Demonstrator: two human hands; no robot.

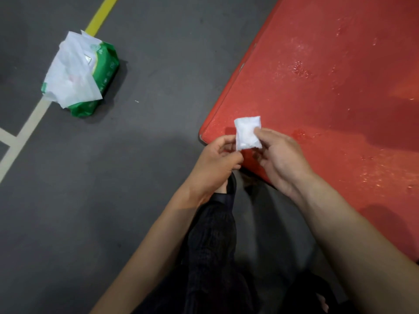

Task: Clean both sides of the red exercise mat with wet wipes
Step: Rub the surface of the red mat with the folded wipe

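Observation:
The red exercise mat (328,91) lies on the floor and fills the right half of the view, with wet, glistening patches on its surface. A small folded white wet wipe (247,133) is held above the mat's near corner. My left hand (217,162) pinches its lower left edge. My right hand (281,157) pinches its right side between thumb and fingers. A green wet wipe pack (99,80) lies on the floor at the upper left, with a loose white wipe (70,71) draped over its top.
The floor (136,155) is dark grey with a yellow line (102,14) and pale lines (25,130) at the left. My legs in black trousers (210,245) are below my hands, next to the mat's near edge.

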